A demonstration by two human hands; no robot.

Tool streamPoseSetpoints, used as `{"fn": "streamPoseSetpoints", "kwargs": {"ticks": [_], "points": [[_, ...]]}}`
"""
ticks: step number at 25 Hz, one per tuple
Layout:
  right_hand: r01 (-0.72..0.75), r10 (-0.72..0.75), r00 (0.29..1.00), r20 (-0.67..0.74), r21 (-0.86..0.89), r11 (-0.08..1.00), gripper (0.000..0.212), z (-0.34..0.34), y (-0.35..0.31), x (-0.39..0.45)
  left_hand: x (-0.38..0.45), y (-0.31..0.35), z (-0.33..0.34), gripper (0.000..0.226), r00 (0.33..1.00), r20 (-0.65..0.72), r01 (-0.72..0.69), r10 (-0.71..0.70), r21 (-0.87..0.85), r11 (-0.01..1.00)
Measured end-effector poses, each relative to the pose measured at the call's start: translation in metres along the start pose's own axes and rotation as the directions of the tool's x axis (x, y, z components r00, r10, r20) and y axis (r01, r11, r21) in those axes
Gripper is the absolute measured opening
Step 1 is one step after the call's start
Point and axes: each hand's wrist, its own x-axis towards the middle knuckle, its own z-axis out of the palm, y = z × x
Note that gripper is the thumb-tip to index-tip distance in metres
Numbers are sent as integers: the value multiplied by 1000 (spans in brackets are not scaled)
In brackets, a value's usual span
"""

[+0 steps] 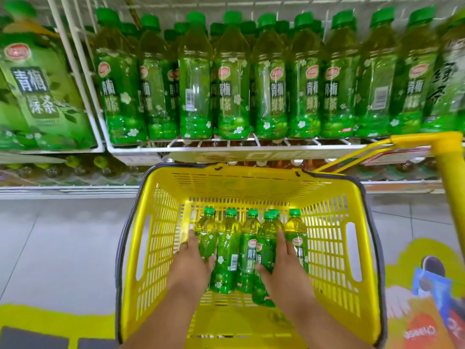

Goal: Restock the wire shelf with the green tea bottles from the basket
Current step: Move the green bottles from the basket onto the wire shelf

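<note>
**Both hands down in the basket, each on a green tea bottle**

A yellow basket point(332, 238) is filling the lower centre of the frame, and a handful of green tea bottles point(227, 250) are lying side by side on its floor, caps pointing toward the top of the frame. One bottle right of centre is riding on top of its neighbours.

The left hand point(192, 264) is reaching in from the bottom edge and curling around the leftmost bottle point(205, 238), with the thumb showing on the bottle's right side and a finger lying along its left shoulder. The right hand point(284, 263) is gripping the raised bottle point(268, 238): the thumb is wrapping under its label on the left while a finger is stretching up along its right side, next to the rightmost bottle.

Across the upper half of the frame, the white wire shelf point(251, 147) is holding a packed row of upright green tea bottles point(232, 79), with more caps showing behind them. At upper left a larger bottle point(37, 89) of the same tea is standing in a neighbouring section. A yellow handle point(448, 167) is rising along the right edge.
</note>
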Motion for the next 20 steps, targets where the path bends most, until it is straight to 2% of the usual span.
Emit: {"fn": "streamPoseSetpoints", "kwargs": {"ticks": [3,5,8,11,13,16,20], "points": [[-141,138,990,30,271,952,97,10,-2,3,7,-2,3,95,988,93,131,-120,-127,983],[-263,249,964,88,403,876,72,12,-3,12,14,-6,6,86,979,131,175,-153,-178,968],[-298,284,954,96,393,870,34,9,-2,17,13,-8,6,62,980,96,190,-175,-185,964],[-277,273,959,71,431,859,23,-1,-4,12,4,-2,-4,50,978,33,205,-204,-258,944],[-229,234,971,46,453,861,25,-11,-12,3,-6,4,-18,55,979,-19,184,-202,-337,924],[-129,158,987,-16,491,861,24,-37,-39,-16,-28,18,-57,62,980,-142,64,-143,-455,888],[67,7,986,-165,439,896,27,-83,-90,-23,-48,40,-133,68,958,-283,-109,-42,-495,862]]}}
